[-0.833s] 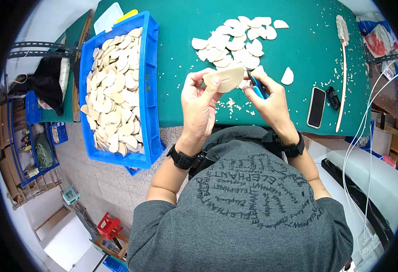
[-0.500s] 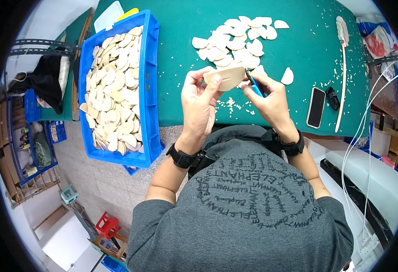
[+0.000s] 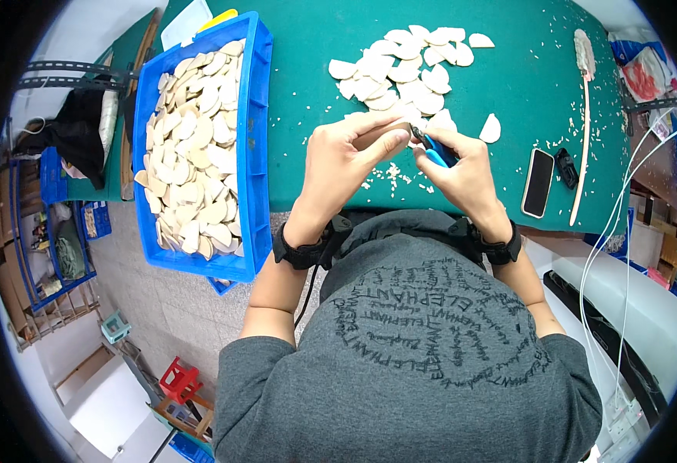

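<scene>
I see the left hand closed around a pale wooden piece, and the right hand gripping a blue-handled tool, both just right of the blue crate.

My left hand gripping pale wedge piece, right hand on blue-handled cutter, green tabletop, blue crate left, full of pieces.

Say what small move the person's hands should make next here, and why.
Probably one more short trimming stroke. The left hand pinches a pale, flat half-moon piece above the green table, and the right hand has a small blue-handled tool at its edge. Pale shavings lie below. Then likely set it on the pile of trimmed pieces, not the blue crate.
</scene>
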Demonstrator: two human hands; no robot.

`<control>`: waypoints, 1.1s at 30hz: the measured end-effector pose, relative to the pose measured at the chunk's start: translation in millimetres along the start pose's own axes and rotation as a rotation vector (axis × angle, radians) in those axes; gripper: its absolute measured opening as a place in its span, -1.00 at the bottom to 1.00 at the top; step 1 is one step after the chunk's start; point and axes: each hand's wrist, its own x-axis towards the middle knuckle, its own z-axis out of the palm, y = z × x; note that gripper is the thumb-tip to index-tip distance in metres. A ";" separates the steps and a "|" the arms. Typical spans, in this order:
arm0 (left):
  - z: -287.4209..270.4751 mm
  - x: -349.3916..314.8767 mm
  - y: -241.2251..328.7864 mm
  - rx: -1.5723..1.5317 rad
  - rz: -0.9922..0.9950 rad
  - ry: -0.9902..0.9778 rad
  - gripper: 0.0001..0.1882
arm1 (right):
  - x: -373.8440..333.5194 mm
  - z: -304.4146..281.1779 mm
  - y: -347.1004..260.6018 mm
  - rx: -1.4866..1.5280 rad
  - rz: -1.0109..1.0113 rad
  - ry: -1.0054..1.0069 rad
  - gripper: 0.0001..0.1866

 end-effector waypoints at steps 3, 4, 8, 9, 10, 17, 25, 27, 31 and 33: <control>0.1 -0.5 0.0 -0.010 -0.047 -0.041 -0.70 | 0.1 -0.1 4.9 0.006 -0.071 0.009 -0.68; 0.9 -1.6 2.2 -0.011 -0.051 -0.044 -0.72 | 0.4 -0.7 4.3 0.012 -0.077 -0.003 -0.68; 5.1 -4.2 2.4 -0.051 -0.043 -0.026 -0.76 | 0.8 -3.9 0.6 0.022 -0.074 -0.038 -0.70; 5.2 -4.0 1.7 -0.043 -0.035 -0.028 -0.76 | 0.6 -4.2 0.5 0.022 -0.067 -0.043 -0.71; 5.1 -3.7 0.8 -0.036 -0.028 -0.031 -0.76 | 0.8 -4.4 0.8 0.013 -0.083 -0.040 -0.71; 7.3 -4.9 -2.8 0.025 0.015 -0.006 -0.76 | 2.3 -5.0 -1.3 -0.017 -0.158 -0.021 -0.71; 11.5 -7.8 -5.6 0.015 0.068 0.063 -0.73 | 1.8 -5.9 -1.4 -0.047 -0.164 -0.016 -0.69; 11.5 -8.0 -5.6 0.009 0.065 0.066 -0.73 | 1.5 -6.7 -2.6 -0.059 -0.155 -0.019 -0.69; 11.0 -9.0 -4.9 0.008 0.057 0.049 -0.74 | 0.4 -6.3 -1.3 -0.034 -0.138 -0.019 -0.69; 11.0 -9.6 -4.5 -0.004 0.054 0.043 -0.75 | 0.3 -6.2 -0.7 -0.036 -0.141 -0.021 -0.68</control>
